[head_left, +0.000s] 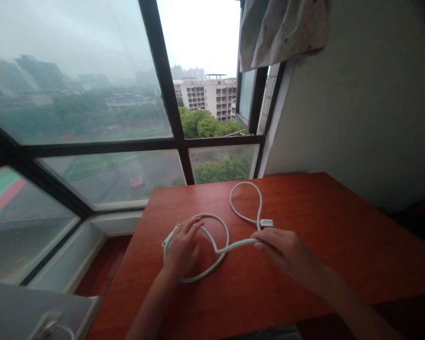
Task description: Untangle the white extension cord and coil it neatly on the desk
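Note:
A thick white cable (227, 234) lies in loops on the red-brown wooden table (304, 264). Over its left coil rests my left hand (184, 245), palm down with the fingers reaching forward and slightly apart; its thumb is mostly hidden. A white block-like end (169, 237) of the cable shows just left of that hand. My right hand (286, 250) is closed on the cable, at the stretch running right from the coil. Beyond it, a white plug-like end (267, 223) sits beside a smaller loop near the back of the table.
Dark-framed windows (184, 140) rise behind and left of the table, one pane swung open. A pale curtain (283, 35) hangs at the upper right in front of a plain wall (361, 104). At the lower left a low white ledge (28, 302) stands beside the table.

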{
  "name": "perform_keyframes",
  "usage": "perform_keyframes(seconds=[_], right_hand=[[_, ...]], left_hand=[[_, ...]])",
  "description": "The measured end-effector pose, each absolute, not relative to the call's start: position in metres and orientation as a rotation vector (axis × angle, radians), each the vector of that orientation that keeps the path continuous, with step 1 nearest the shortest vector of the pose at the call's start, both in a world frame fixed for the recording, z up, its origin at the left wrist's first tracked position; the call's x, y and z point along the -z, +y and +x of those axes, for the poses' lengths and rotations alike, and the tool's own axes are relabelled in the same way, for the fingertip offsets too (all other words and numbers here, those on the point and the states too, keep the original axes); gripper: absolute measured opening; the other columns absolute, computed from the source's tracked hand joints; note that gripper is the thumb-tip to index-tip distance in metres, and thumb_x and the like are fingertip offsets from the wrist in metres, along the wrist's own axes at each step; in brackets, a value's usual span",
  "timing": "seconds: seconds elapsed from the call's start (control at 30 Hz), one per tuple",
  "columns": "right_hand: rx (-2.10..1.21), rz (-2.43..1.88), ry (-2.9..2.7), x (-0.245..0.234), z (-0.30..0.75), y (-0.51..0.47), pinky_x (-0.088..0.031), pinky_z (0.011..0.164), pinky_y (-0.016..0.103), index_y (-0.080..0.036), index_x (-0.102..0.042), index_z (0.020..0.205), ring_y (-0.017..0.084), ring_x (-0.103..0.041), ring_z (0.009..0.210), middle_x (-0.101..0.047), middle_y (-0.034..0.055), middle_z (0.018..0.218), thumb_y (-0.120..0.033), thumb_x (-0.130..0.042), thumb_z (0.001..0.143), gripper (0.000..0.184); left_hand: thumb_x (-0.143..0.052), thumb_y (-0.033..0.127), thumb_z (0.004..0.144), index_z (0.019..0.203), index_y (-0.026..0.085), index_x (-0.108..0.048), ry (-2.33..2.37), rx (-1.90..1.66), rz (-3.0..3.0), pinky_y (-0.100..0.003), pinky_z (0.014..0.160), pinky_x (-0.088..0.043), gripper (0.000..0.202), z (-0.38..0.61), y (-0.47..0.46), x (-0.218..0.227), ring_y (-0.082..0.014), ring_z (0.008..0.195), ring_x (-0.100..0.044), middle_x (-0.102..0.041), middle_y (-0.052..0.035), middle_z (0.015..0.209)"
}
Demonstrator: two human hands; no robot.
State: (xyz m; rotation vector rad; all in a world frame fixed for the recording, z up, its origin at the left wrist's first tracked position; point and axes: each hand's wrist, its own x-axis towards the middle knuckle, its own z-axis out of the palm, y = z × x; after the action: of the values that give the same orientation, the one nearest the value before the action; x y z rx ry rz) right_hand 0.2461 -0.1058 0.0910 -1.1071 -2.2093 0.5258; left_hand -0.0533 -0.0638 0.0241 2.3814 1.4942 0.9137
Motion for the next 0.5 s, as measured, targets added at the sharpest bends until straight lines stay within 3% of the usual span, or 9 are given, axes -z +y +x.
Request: perform_keyframes(seconds=[0.07, 0.2, 0.3, 0.4, 0.5], right_hand=[[-0.575, -1.124, -2.101, -0.105, 0.239, -0.098, -0.048, 0.074, 0.027, -0.022, -0.066, 0.103, 0.018, -0.065, 0.082, -0.071, 0.0049, 0.094, -0.036, -0.046, 0.095, 0.025], [-0.616, -1.19, -1.905, -0.125, 0.231, -0.073, -0.045, 0.059, 0.023, -0.021, -0.069, 0.097, 0.014, -0.061, 0.065, -0.069, 0.0013, 0.08, -0.038, -0.056, 0.089, 0.023], [-0.648, -1.191, -1.779, -0.127, 0.226, -0.054, -0.043, 0.053, 0.023, -0.019, -0.067, 0.101, 0.013, -0.058, 0.06, -0.067, 0.0006, 0.074, -0.04, -0.06, 0.085, 0.027], [-0.666, -1.168, -1.721, -0.118, 0.225, -0.041, -0.047, 0.058, 0.024, -0.02, -0.063, 0.111, 0.014, -0.06, 0.065, -0.067, 0.002, 0.082, -0.037, -0.059, 0.085, 0.031], [-0.643, -1.159, -1.778, -0.098, 0.23, -0.037, -0.052, 0.074, 0.03, -0.023, -0.054, 0.123, 0.017, -0.064, 0.082, -0.068, 0.0044, 0.097, -0.033, -0.059, 0.084, 0.04]], left_hand=[[-0.045, 0.003, 0.073, 0.125, 0.023, -0.056, 1.267, -1.017, 2.233, -0.041, 0.102, -0.038, 0.057, -0.038, -0.074, -0.037, -0.0255, 0.118, -0.051, -0.057, -0.0081, 0.127], [-0.054, 0.017, 0.083, 0.108, 0.021, -0.065, 1.031, -1.039, 1.85, -0.033, 0.092, -0.041, 0.028, -0.005, -0.092, -0.059, -0.0233, 0.098, -0.058, -0.067, -0.0069, 0.101], [-0.059, 0.031, 0.086, 0.093, 0.016, -0.068, 0.961, -1.136, 1.47, -0.025, 0.068, -0.042, 0.019, 0.014, -0.093, -0.061, -0.0159, 0.071, -0.054, -0.06, -0.0028, 0.073], [-0.061, 0.036, 0.086, 0.083, 0.015, -0.065, 0.817, -1.295, 1.05, -0.021, 0.058, -0.038, 0.021, 0.024, -0.086, -0.057, -0.0111, 0.062, -0.048, -0.051, 0.0006, 0.066], [-0.061, 0.029, 0.086, 0.084, 0.014, -0.063, 0.614, -1.398, 0.705, -0.022, 0.063, -0.042, 0.015, 0.021, -0.078, -0.061, -0.0093, 0.061, -0.048, -0.05, 0.0025, 0.065]])
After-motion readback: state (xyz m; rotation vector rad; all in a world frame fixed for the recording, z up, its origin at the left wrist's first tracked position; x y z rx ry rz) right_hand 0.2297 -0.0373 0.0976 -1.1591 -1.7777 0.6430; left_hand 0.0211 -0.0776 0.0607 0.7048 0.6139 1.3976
